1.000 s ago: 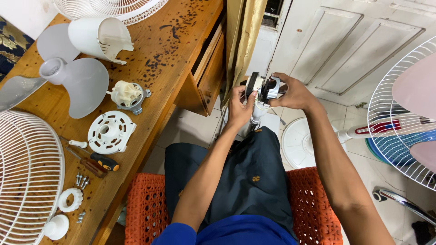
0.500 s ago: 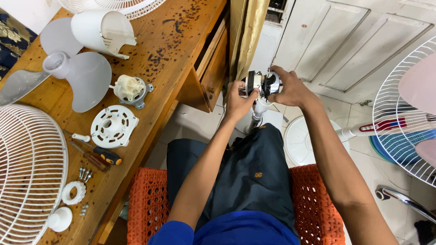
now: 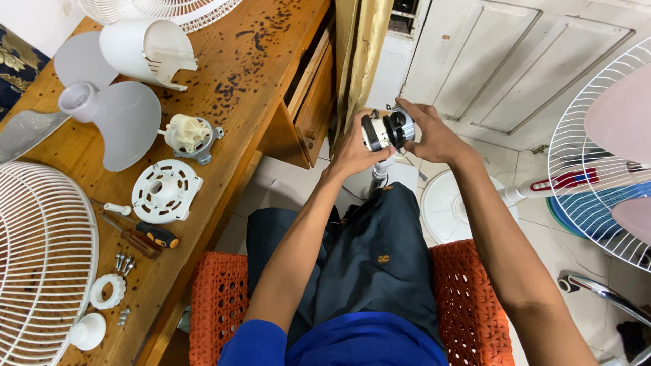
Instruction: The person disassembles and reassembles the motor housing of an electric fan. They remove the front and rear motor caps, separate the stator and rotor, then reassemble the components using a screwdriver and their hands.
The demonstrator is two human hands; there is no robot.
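Both hands have shifted slightly left and nearer since the earlier frames, turning the fan motor so its round end faces the camera.

Head view: the left hand is clamped on the motor's left side, and the right hand grips its right side and top, fingers curled over it. The motor sits above the person's lap, right of the wooden surface. On that surface lie a white fan blade, a white motor cover, a small gear housing, a round white plate, a screwdriver and 1 wire fan guard.
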